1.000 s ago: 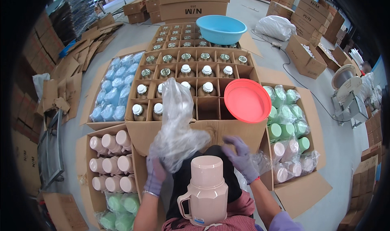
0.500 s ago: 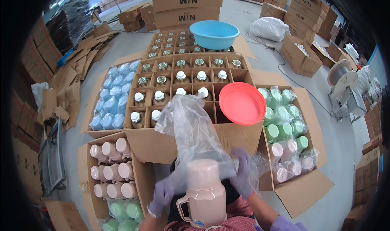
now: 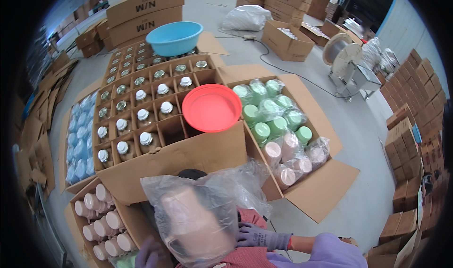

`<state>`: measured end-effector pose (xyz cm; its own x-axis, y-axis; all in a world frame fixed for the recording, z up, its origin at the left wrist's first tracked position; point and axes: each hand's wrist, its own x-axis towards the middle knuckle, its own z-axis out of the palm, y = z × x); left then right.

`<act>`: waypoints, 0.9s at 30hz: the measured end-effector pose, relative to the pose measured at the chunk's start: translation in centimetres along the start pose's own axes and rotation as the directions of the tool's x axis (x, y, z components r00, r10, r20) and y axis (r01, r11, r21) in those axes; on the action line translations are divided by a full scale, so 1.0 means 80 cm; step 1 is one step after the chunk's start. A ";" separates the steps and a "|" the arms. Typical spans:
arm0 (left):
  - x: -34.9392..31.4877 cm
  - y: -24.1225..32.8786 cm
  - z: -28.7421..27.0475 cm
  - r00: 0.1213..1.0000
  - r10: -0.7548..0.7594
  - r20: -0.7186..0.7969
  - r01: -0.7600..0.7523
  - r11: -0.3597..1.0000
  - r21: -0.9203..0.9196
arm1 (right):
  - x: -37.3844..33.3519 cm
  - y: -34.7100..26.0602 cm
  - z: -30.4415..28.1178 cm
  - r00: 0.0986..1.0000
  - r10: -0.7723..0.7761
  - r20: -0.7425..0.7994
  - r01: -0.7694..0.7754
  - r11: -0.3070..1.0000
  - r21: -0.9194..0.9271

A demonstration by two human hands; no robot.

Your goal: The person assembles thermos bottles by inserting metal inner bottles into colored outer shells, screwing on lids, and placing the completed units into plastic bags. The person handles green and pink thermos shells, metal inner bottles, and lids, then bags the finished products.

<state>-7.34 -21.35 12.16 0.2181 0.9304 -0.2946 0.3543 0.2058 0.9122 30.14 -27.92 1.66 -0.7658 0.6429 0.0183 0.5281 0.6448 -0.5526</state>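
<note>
A pink thermos jug (image 3: 191, 218) with a handle lies tilted at my lap, covered by a clear plastic bag (image 3: 155, 190). My right hand (image 3: 262, 236), in a purple-grey glove, is at the bag's right side with its fingers stretched toward it; whether it presses on the bag is unclear. Low on the left, my left hand (image 3: 150, 253) is beside the jug, its gloved fingers smeared by motion. More clear plastic (image 3: 245, 180) lies bunched against the carton behind the jug.
Ahead stands a divided carton (image 3: 188, 147) of bottles, a red basin (image 3: 212, 108) on its corner and a blue basin (image 3: 174, 37) farther back. An open carton (image 3: 125, 213) of pink jugs is at left; another (image 3: 325, 192) with bagged green and pink ones is at right.
The bag, earlier held up around the jug's top, now covers the jug. The jug has tipped and shifted left in view. My hands have moved lower, and the view has turned right.
</note>
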 end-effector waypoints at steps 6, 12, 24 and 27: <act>0.069 -0.029 -0.001 0.939 -0.215 0.267 0.084 0.900 0.428 | -0.027 -0.006 0.005 0.984 0.082 -0.158 -0.050 0.979 0.196; 0.027 -0.015 -0.023 0.854 -0.317 0.412 0.239 0.943 0.231 | -0.008 0.010 -0.005 0.984 0.105 -0.141 -0.051 0.939 0.341; -0.103 -0.141 0.033 0.802 -0.399 -0.444 -0.400 0.192 -0.896 | 0.284 -0.016 -0.052 0.924 -0.320 -0.207 0.332 0.943 0.024; -0.137 -0.250 -0.050 0.590 -0.304 -0.748 -0.599 0.456 -0.658 | 0.314 -0.017 -0.065 0.916 -0.366 -0.163 0.369 0.929 -0.016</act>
<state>-20.45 -34.42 -1.74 -0.6591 0.7132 -0.2385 -0.5675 -0.2635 0.7801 12.07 -10.49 7.23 -0.8353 0.4201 0.3548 0.2143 0.8429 -0.4936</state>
